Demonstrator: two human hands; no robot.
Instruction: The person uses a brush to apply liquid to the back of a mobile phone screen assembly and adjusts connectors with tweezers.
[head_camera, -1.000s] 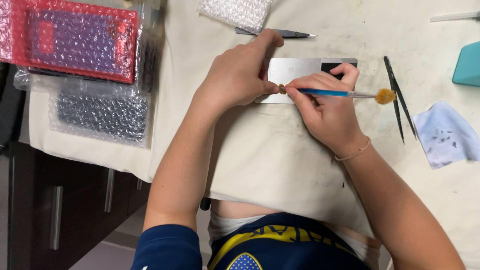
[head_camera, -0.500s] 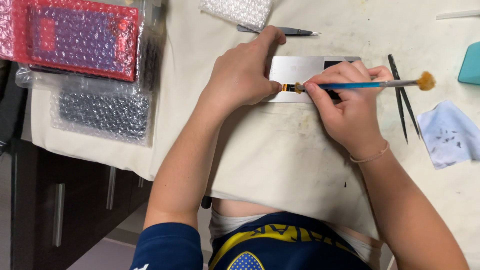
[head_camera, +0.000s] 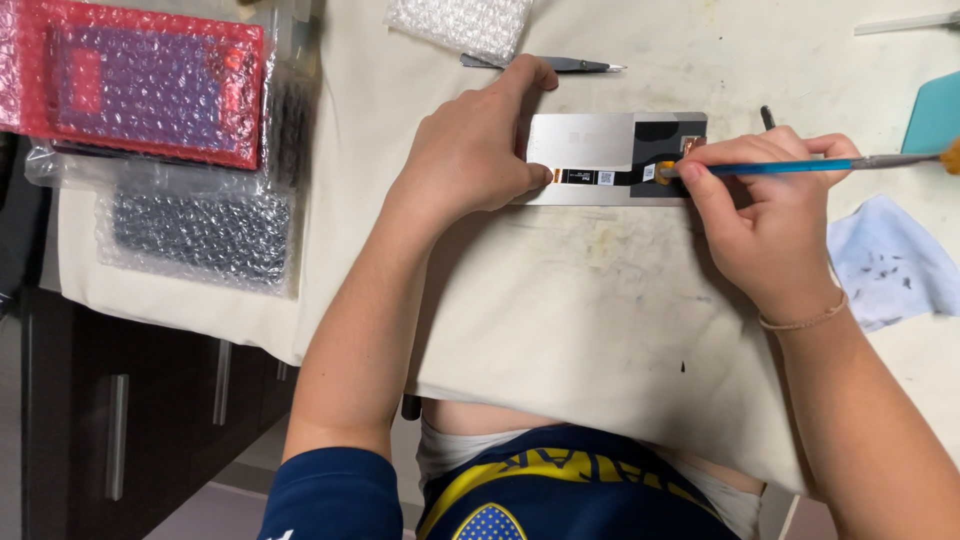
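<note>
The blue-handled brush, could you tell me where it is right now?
In the head view, the blue-handled brush is in the right hand, right of centre, lying level with its tip on the silver panel that the left hand steadies.

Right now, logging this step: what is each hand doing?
Left hand: pressing down the silver panel.
Right hand: closed on a blue brush.

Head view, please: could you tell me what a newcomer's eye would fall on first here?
At the centre of the cloth-covered table, the left hand pins a silver rectangular panel with a thin flex strip, while the right hand holds a blue-handled brush with its end at the strip's right end. At the upper left lies a red bubble-wrapped package.
</note>
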